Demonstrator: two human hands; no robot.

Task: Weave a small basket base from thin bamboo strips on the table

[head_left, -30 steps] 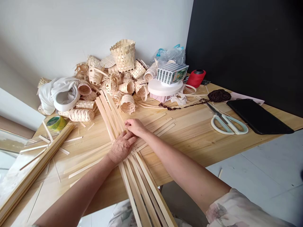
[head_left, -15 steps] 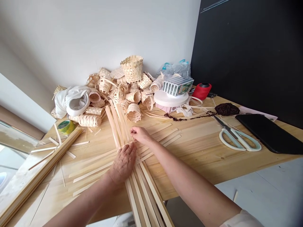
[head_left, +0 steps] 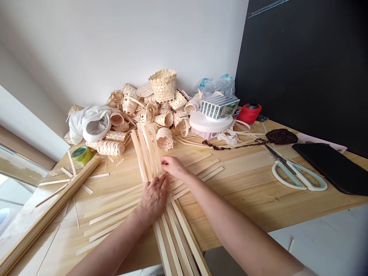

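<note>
Pale flat wooden strips (head_left: 178, 237) cross one another on the wooden table, some running away from me and others sideways. My left hand (head_left: 154, 194) lies over the crossing, its fingers spread a little and pressing the strips down. Just beyond it, my right hand (head_left: 171, 166) has its fingers pinched beside the far upright strips (head_left: 146, 153); what is between the fingertips is too small to make out. The crossing itself is mostly hidden under my left hand.
Small woven baskets (head_left: 164, 87) are piled along the wall. Scissors (head_left: 299, 174), a black flat object (head_left: 333, 165), dark yarn (head_left: 281, 136) and a red spool (head_left: 249, 114) are at the right. Green-yellow tape (head_left: 82, 155) and a long strip bundle (head_left: 48, 214) lie left.
The view has shifted slightly, so the objects at the right appear farther right and lower. My right hand has moved slightly and stays pinched; my left hand still presses on the strips.
</note>
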